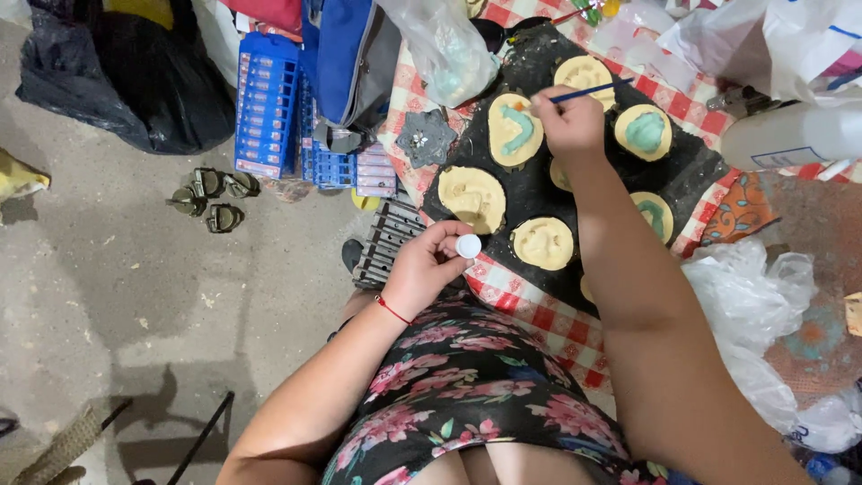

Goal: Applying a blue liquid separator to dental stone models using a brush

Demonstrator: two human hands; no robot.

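Observation:
My right hand (566,121) grips a thin blue paintbrush (593,90), its tip touching a cream oval mould (514,130) with a teal shape painted in it. My left hand (431,265) holds a small white paint pot (468,245) near my lap. Several cream moulds lie on a black sheet (530,193): two unpainted ones (472,198) (542,242) close to me, and teal-filled ones (643,132) (655,214) further right. My right forearm hides part of the sheet.
A red-and-white checked cloth (539,319) lies under the black sheet. Blue plastic racks (266,103) and a blue bag (346,54) stand at the left, a black bag (135,76) beyond. Clear plastic bags (754,305) sit right. Small green objects (211,198) lie on the concrete floor.

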